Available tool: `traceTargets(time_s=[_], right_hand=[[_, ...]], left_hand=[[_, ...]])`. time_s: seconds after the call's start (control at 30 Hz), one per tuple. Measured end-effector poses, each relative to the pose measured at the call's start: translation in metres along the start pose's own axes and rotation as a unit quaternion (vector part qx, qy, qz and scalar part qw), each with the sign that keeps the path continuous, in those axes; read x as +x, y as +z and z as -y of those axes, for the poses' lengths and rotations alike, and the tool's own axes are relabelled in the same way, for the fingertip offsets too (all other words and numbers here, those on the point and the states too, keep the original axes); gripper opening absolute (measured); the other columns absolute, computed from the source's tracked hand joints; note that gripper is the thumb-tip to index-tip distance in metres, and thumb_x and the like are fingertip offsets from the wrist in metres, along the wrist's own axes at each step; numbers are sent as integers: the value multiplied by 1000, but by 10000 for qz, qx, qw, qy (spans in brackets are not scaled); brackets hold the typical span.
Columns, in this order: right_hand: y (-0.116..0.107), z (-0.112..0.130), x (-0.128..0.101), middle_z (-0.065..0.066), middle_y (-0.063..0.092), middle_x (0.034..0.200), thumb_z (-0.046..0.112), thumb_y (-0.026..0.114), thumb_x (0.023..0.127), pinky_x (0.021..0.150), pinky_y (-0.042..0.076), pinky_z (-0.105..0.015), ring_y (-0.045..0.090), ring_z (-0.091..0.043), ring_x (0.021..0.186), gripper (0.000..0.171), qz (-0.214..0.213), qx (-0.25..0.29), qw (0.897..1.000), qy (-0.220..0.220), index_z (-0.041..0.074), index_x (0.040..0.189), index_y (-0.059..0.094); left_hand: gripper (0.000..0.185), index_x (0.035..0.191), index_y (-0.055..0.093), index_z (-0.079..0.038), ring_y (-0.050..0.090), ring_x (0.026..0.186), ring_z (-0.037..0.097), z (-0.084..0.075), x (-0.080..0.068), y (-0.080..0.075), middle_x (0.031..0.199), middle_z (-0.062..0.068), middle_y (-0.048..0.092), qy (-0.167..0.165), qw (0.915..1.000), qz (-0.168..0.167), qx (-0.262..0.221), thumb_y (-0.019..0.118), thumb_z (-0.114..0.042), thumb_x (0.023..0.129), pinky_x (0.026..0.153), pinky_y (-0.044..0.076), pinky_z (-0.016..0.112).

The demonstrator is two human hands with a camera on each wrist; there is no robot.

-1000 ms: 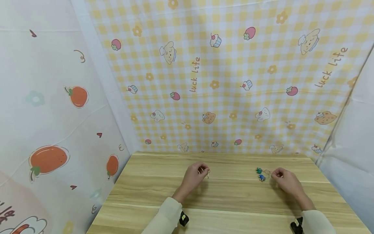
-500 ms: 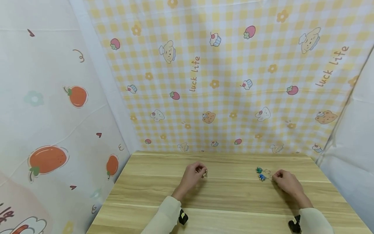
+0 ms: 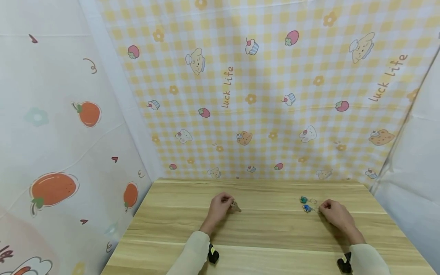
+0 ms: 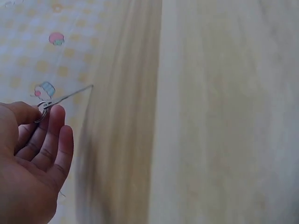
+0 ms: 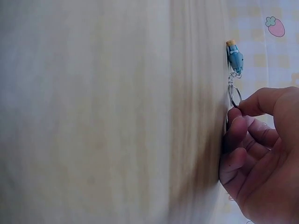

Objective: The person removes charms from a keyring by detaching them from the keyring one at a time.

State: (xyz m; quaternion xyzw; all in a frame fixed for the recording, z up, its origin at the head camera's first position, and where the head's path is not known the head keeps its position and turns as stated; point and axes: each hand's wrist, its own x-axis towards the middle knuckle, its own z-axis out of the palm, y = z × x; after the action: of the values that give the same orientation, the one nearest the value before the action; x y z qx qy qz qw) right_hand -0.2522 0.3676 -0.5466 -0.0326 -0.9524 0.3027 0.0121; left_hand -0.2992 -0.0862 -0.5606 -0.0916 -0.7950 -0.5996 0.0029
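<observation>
My left hand [image 3: 229, 204] pinches a small metal key ring [image 4: 43, 108] between thumb and forefinger, just above the wooden table [image 3: 268, 233]. A thin straight pin [image 4: 74, 94] sticks out from the ring. To the right lie a green charm [image 3: 303, 199] and a blue charm [image 3: 307, 208], each with a ring. My right hand [image 3: 321, 208] pinches the blue charm's key ring [image 5: 234, 95]. The blue charm [image 5: 235, 58] hangs from that ring on a short chain and rests on the table.
Printed cloth walls close in the table: yellow check cloth [image 3: 268, 95] at the back, orange-fruit cloth [image 3: 55, 152] on the left, plain white cloth [image 3: 412, 183] on the right. Bare wood lies between my hands and toward the front edge.
My left hand has drawn slightly left and lowered its ring and pin toward the table. My right hand has stayed by the blue charm, fingers on its ring.
</observation>
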Motion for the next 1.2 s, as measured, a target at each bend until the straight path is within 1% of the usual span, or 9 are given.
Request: traceTargets(time_s=[0.07, 0.13, 0.27, 0.43, 0.5, 0.57, 0.77, 0.97, 1.2], right_hand=[[0, 0, 0, -8, 71, 92, 21, 52, 104, 64, 43, -33, 57, -19, 74, 27, 13, 2, 10000, 6, 1, 105, 70], [-1, 0, 0, -8, 71, 92, 21, 52, 104, 64, 44, -33, 57, -19, 75, 27, 27, 11, 10000, 9, 1, 106, 70], [-1, -1, 1, -9, 71, 93, 20, 51, 104, 65, 43, -34, 57, -19, 75, 27, 34, 9, 10000, 6, 0, 106, 69], [-1, -2, 1, -10, 71, 93, 20, 51, 104, 65, 43, -34, 57, -20, 75, 27, 64, 19, 10000, 2, 0, 105, 68], [-1, -2, 1, -10, 71, 93, 20, 51, 104, 65, 44, -34, 57, -20, 75, 26, 70, 26, 10000, 2, 0, 105, 68], [-1, -2, 1, -10, 70, 93, 19, 51, 103, 66, 44, -34, 57, -20, 75, 26, 66, 26, 10000, 2, 0, 105, 68], [-2, -3, 1, -9, 70, 93, 19, 51, 103, 66, 44, -34, 57, -20, 75, 25, 47, 14, 10000, -28, 0, 105, 68], [-3, -4, 0, -9, 70, 92, 20, 52, 103, 66, 44, -34, 57, -20, 75, 25, 42, -11, 10000, -43, 0, 104, 67], [-6, 3, 1, -7, 67, 84, 18, 50, 105, 62, 45, -33, 58, -19, 69, 25, 89, 301, 9995, -29, -2, 110, 66]], left_hand=[[14, 107, 72, 3, 71, 80, 15, 3, 0, -2, 99, 17, 74, -66, 9999, -43, -65, 65, -9, 106, 72, 62, 25], [14, 106, 71, 4, 71, 78, 16, 4, 0, -4, 97, 18, 74, -77, 9999, -64, 15, 65, -8, 106, 70, 61, 24], [12, 103, 72, 3, 67, 77, 14, 5, -1, -7, 93, 15, 73, 81, 9987, -136, 480, 66, -7, 105, 67, 56, 21], [10, 100, 73, -2, 59, 79, 9, 6, -1, -10, 92, 7, 72, 89, 9932, -195, 1144, 68, -10, 104, 68, 51, 20], [10, 100, 74, -3, 59, 80, 9, 7, -1, -11, 93, 6, 72, 53, 9914, -173, 1297, 68, -10, 104, 70, 51, 20], [10, 100, 74, -2, 60, 82, 10, 8, 0, -12, 94, 8, 73, 129, 9901, -143, 1390, 68, -9, 103, 71, 51, 22], [9, 100, 74, 1, 62, 85, 15, 10, 2, -16, 98, 12, 72, 259, 9876, -35, 1548, 68, -5, 102, 71, 52, 24], [12, 107, 72, 6, 67, 90, 19, 12, 6, -18, 103, 15, 72, 309, 9882, 23, 1502, 67, -3, 102, 75, 57, 29], [16, 114, 71, 7, 67, 92, 21, 10, 7, -25, 106, 16, 72, 315, 9866, 100, 1599, 64, -3, 103, 76, 58, 31]])
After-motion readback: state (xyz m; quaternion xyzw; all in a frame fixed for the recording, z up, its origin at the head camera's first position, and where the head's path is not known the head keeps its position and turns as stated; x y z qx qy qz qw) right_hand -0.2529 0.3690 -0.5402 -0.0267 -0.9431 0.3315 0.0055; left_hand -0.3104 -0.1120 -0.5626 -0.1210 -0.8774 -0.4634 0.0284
